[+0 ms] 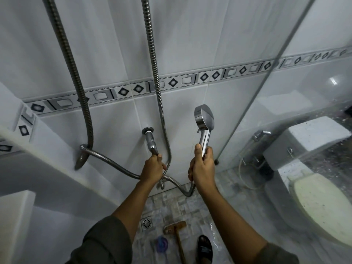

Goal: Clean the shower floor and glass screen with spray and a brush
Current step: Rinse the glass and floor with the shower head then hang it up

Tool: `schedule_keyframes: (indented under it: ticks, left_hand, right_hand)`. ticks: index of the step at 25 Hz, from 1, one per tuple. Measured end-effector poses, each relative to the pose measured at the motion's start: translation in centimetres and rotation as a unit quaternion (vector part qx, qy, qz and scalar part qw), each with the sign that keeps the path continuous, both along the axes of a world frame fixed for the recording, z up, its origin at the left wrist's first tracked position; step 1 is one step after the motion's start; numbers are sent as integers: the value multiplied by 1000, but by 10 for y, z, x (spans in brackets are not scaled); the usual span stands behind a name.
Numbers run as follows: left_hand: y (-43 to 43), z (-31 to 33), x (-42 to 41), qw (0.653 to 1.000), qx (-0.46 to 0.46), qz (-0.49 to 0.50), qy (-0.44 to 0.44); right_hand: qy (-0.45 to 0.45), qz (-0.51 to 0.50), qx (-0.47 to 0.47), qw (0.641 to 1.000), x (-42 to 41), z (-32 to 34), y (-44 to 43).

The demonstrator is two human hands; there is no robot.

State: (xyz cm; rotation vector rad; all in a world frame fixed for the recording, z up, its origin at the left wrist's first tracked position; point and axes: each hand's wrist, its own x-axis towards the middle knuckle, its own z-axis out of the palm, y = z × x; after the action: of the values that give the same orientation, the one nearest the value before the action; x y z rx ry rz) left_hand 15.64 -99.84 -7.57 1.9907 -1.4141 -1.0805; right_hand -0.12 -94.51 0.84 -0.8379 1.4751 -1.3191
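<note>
White-tiled shower wall (118, 54) ahead, patterned border strip across. My left hand (152, 169) closed around chrome tap lever (151, 141) at 12 o'clock. My right hand (202, 168) wrapped tight on handle of shower head (204, 116), head pointing up, at 1 o'clock. Metal hose (106, 159) loops between. Brush (175, 228) lying on shower floor (171, 202) at 6 o'clock, beside drain (146, 223). Glass screen (285, 92) at 3 o'clock, toilet (320, 206) behind.

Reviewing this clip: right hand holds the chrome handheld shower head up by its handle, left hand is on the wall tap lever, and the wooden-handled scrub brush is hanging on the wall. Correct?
Not quite. In the head view the wooden-handled scrub brush lies on the tiled shower floor beside the square metal drain, not hanging on the wall. The rest holds: the right hand grips the chrome handheld shower head by its handle, and the left hand is on the wall tap lever.
</note>
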Motion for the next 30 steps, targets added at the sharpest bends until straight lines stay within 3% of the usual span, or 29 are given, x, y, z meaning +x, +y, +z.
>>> schedule_keyframes:
  ticks: [14,19,26,30]
  left_hand:
    - [4,16,-3,1000,7,0,-2]
    - [23,31,-9,982,44,-148,-107]
    - [54,108,-48,941,-114,-277,-159]
    - [69,153,-84,928,-167,-313,-116]
  right_hand:
    - [39,-41,-9,998,1,3,6]
    - [-10,-90,-11,996,-10,21,19]
    - [-64,-106,-139,982,-61,100,38]
    - [-43,-116,-222,967,-98,161,75]
